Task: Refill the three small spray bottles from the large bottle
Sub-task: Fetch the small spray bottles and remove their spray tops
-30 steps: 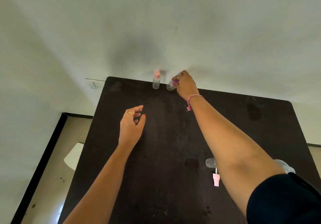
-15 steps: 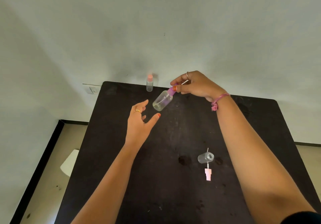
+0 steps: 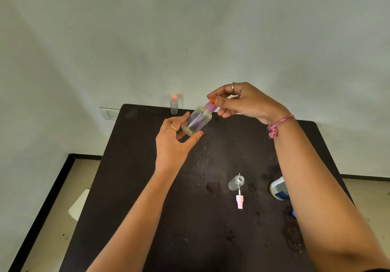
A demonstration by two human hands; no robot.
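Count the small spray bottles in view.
3: purple-capped bottle held in both hands; pink-capped bottle at the table's far edge; open bottle near the right forearm.

Soft, even, dimmish light — wide-angle bending at the edges, slight blur throughout, faint shadows.

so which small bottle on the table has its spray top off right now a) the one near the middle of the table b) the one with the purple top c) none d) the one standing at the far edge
A: the clear small bottle stands open-necked with its pink spray top lying beside it on the table.
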